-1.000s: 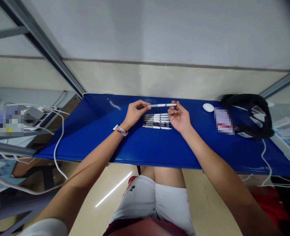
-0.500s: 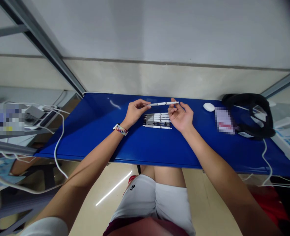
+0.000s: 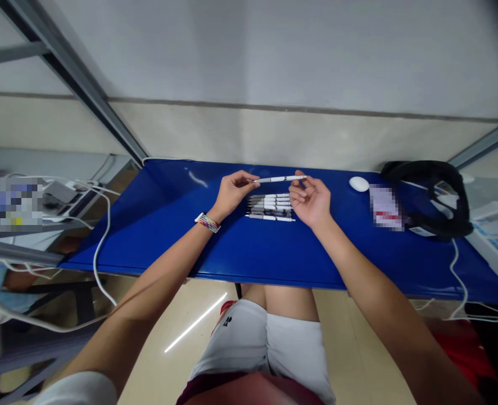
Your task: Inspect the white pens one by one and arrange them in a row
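A white and grey pen (image 3: 279,179) is held level above the blue table (image 3: 156,225). My left hand (image 3: 232,192) pinches its left tip between thumb and fingers. At the other end, my right hand (image 3: 310,197) has its thumb and a fingertip closed on the pen's right tip, palm turned up, the other fingers curled. Just below the held pen, several similar white and grey pens (image 3: 270,202) lie side by side on the table, their right ends close to my right hand. A patterned band is around my left wrist.
A white computer mouse (image 3: 359,184), a blurred packet (image 3: 386,207) and a black headset-like strap (image 3: 451,169) lie on the right of the table. White cables (image 3: 101,242) hang at the left edge. Grey metal posts rise at both sides.
The thumb and fingertip of my right hand have come together on the pen's right end. My left hand has hardly moved.
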Available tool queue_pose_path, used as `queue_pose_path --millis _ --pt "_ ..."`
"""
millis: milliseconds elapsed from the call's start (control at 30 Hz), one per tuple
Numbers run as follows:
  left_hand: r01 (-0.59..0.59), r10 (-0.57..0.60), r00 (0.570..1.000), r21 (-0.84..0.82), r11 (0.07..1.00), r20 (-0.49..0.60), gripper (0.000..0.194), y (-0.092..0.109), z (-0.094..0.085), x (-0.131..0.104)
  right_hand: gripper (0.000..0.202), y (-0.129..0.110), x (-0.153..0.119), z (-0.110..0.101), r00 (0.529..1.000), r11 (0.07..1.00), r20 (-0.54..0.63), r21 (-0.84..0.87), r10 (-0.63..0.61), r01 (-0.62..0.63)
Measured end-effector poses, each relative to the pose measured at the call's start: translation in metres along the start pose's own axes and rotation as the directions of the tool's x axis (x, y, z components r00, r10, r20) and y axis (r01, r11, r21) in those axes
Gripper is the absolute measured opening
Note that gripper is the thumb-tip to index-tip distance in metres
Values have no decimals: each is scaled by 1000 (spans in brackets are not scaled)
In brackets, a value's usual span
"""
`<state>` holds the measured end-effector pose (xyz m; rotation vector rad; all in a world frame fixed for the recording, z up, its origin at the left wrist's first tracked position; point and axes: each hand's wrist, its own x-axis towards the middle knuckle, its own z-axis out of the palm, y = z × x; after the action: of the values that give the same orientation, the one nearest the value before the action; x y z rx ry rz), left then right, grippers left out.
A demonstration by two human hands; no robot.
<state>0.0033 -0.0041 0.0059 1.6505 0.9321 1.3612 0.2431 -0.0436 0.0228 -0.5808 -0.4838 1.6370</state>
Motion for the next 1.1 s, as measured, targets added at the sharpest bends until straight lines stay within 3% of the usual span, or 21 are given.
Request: queue_pose_path --millis 300,433,500,567,633,733,833,933,1100 --pt "-3 3 1000 19 1000 -6 25 4 1 0 15 -2 0 -1 999 1000 40 19 -10 9" --pt "-4 5 1000 28 1000 -21 25 2 -1 1 23 0 5 -5 994 970 39 -219 -102 108" --pt "1 0 1000 35 999 -25 25 0 -1 1 22 2 11 -10 968 855 38 -462 -247 236" --pt "17 -16 1000 55 998 -25 25 -1 -1 1 15 4 17 -18 893 622 101 -683 -439 383" --pt "39 -37 999 91 995 -21 24 -2 -2 1 11 6 21 -26 826 398 230 -789 -515 468" --pt "56 -57 998 190 980 0 26 -5 -5 0 14 6 24 -35 776 105 386 -862 -499 496" --pt "6 -27 998 378 926 49 22 -9 -8 0 19 5 25 -42 786 -142 479 -875 -391 463" --pt "-75 11 992 518 852 125 14 -14 -11 1 25 5 25 -47 818 -242 498 -864 -287 441" --pt "-91 -3 986 558 825 164 13 -16 -10 1 32 6 26 -50 824 -260 489 -867 -287 424"
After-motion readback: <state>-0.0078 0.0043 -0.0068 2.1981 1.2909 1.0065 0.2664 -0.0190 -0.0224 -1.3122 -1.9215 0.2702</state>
